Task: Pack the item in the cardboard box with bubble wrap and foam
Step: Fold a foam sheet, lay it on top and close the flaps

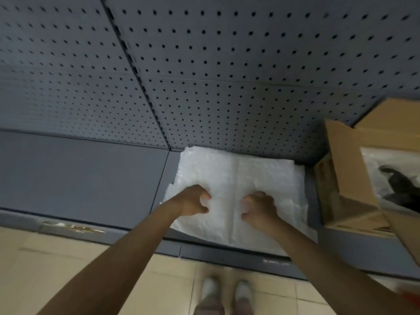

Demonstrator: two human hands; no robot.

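Note:
A stack of white foam sheets [241, 176] lies flat on the grey shelf [79, 173], against the pegboard back wall. My left hand [193, 202] rests on its near left part, fingers curled and pinching the top sheet. My right hand [259, 206] sits beside it on the near middle, fingers bent onto the same sheet. At the right stands an open cardboard box [347, 178] with its flaps up. Inside it lies a dark item [400, 185] on clear bubble wrap [372, 164].
A grey pegboard wall [204, 64] rises behind the shelf. The shelf's front edge [227, 248] runs across below my arms. Beige floor tiles [68, 269] and my two shoes [227, 296] show at the bottom.

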